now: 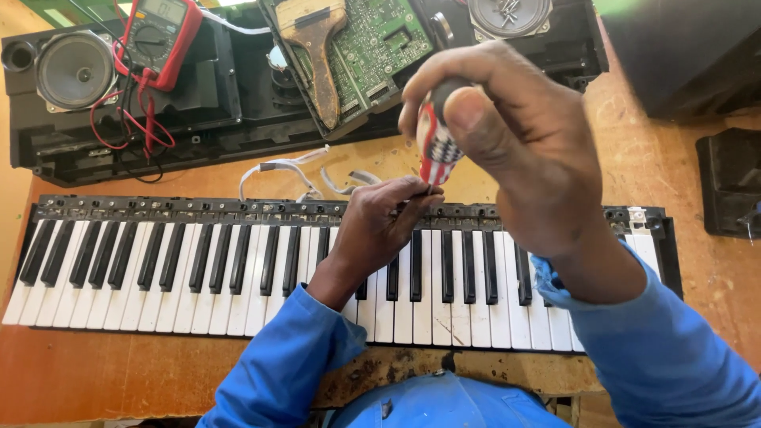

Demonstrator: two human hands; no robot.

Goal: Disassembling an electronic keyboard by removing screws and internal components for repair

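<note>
1. Two hands are seen over the keyboard assembly [198, 269], which lies across the wooden workbench [95, 380], parallel to its near edge; both meet at the assy's far edge, right of centre.
2. The right hand [515, 150] is clamped on a screwdriver [437, 147] w/ a red, white and blue striped handle; thumb and fingers are wrapped round the grip, raised toward the camera.
3. The driver's long axis runs near-vertical, tip down, aimed at the black rear strip of the key bed [158, 210]. The shaft is mostly hidden; the tip cannot be seen.
4. The left hand [380, 226] rests on the keys, fingers drawn together in a pinch just below the handle, at the shaft or a small fastener; which one cannot be told.
5. Key relation: the pinch point lies directly under the handle, so the tool, left fingertips and rear strip are stacked on one line. The left hand is nearer the strip; the right is above it.
6. Beyond, toward the far edge, an opened black housing [238, 103] is laid w/ a green circuit board [372, 43], a round speaker [75, 70] at its left end, and a red multimeter [158, 40] w/ red leads.
7. Flat ribbon cables [293, 170] lie loose betw. housing and key bed, just left of the left hand.
</note>
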